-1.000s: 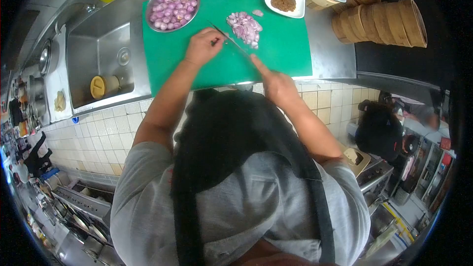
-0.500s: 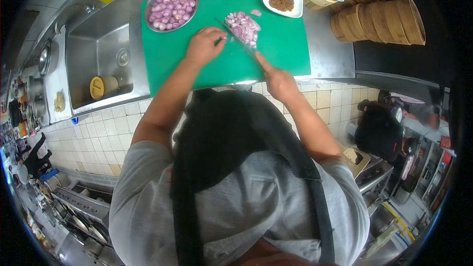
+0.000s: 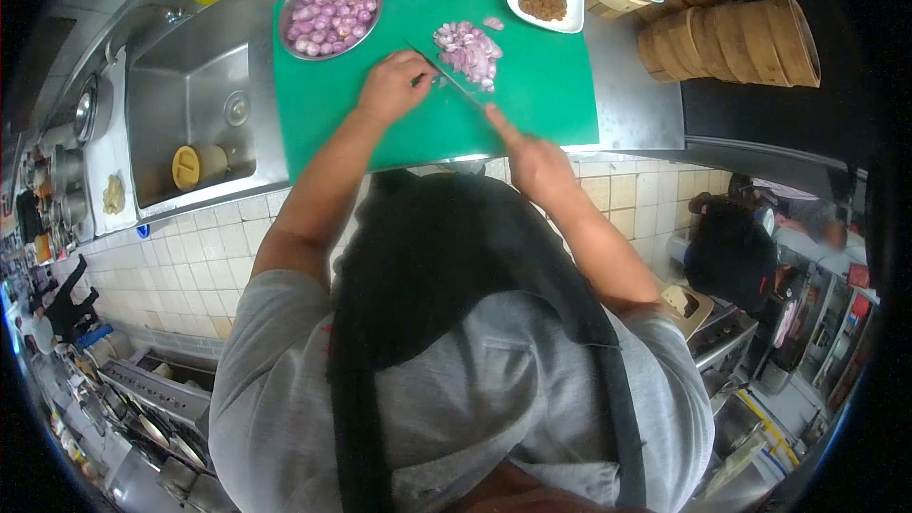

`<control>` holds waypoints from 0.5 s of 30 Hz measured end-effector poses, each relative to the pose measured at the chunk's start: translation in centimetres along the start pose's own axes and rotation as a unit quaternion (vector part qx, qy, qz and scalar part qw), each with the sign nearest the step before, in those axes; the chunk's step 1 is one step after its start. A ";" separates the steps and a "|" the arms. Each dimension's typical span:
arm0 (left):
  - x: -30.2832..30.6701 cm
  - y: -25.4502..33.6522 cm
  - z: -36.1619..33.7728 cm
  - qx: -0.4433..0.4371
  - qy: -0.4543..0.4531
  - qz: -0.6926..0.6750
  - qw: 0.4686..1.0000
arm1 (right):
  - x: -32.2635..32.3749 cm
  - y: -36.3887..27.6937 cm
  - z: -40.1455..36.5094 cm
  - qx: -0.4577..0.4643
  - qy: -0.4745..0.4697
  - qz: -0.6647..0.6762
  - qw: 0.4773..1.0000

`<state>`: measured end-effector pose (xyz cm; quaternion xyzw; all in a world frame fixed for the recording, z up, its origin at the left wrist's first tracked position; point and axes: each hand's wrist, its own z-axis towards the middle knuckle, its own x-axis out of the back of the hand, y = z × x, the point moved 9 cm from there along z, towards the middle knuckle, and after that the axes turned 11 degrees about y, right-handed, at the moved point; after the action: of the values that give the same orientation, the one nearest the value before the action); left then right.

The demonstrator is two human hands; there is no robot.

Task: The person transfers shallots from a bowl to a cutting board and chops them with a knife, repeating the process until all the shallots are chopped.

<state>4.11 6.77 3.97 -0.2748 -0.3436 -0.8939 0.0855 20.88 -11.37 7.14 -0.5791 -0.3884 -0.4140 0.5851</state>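
Observation:
My right hand (image 3: 540,163) is closed round the handle of a knife (image 3: 458,84), forefinger stretched along its top. The blade slants up and left across the green cutting board (image 3: 370,138) to my left fingertips. My left hand (image 3: 391,85) is closed with curled fingers on a shallot, mostly hidden by the fingers and blade. A small cut bit lies beside the blade near those fingertips. Just right of the blade is a pile of sliced shallots (image 3: 468,55), with a loose slice (image 3: 493,24) above it. A steel bowl (image 3: 288,38) of whole peeled shallots (image 3: 331,14) stands at the board's upper left.
A white dish (image 3: 573,21) of brown chopped food sits at the board's upper right. Stacked bamboo steamers (image 3: 727,41) lie farther right. To the left is a steel sink (image 3: 185,66) holding a yellow-lidded container (image 3: 188,168). Another person (image 3: 727,252) is behind me at right.
The knife has shifted slightly left, away from the sliced pile and closer to my left fingertips. My right hand moved a little left with it; my left hand has barely moved.

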 end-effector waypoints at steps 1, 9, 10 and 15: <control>0.0 0.0 -0.2 -0.002 0.000 0.002 1.000 | -0.4 0.2 -0.1 0.000 -0.003 0.000 1.000; 0.0 -0.1 -0.3 0.005 0.007 0.005 1.000 | -0.6 -0.1 0.1 -0.034 -0.044 0.023 0.998; 0.1 -0.1 -0.3 0.004 0.006 0.006 1.000 | -0.6 0.0 0.2 -0.032 -0.045 0.022 0.998; 0.2 0.1 -0.2 -0.008 0.016 -0.002 1.000 | 0.5 -0.5 0.0 0.009 0.047 0.052 0.997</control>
<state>3.89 6.55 4.06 -0.2606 -0.3358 -0.9010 0.0868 20.59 -11.39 7.76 -0.5730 -0.3335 -0.4061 0.6289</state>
